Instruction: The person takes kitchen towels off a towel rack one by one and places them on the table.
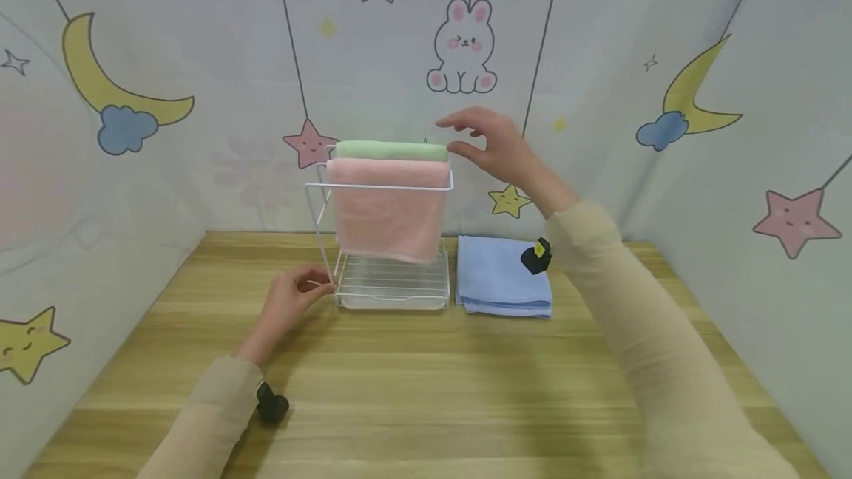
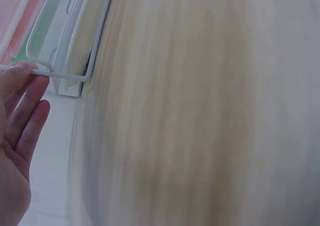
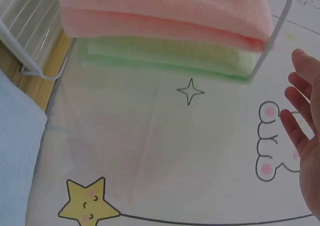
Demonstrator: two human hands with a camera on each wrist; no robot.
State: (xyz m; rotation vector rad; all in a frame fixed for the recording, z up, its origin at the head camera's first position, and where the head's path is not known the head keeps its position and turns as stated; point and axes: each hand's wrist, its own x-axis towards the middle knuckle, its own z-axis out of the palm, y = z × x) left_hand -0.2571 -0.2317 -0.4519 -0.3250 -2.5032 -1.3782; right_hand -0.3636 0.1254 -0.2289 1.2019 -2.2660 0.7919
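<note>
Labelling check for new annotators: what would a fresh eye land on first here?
Probably the pink towel, draped over the white wire rack with a green towel behind it. Next, the hands: the left hand pinches the rack's frame low on its left side; the right hand is raised near the towels' right end. Then the folded blue cloth, right of the rack.

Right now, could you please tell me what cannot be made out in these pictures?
Head view: most of the green towel, hidden behind the pink towel.
Left wrist view: part of the left hand, cut off by the left edge.
Right wrist view: part of the blue cloth, cut off by the left edge.
</note>
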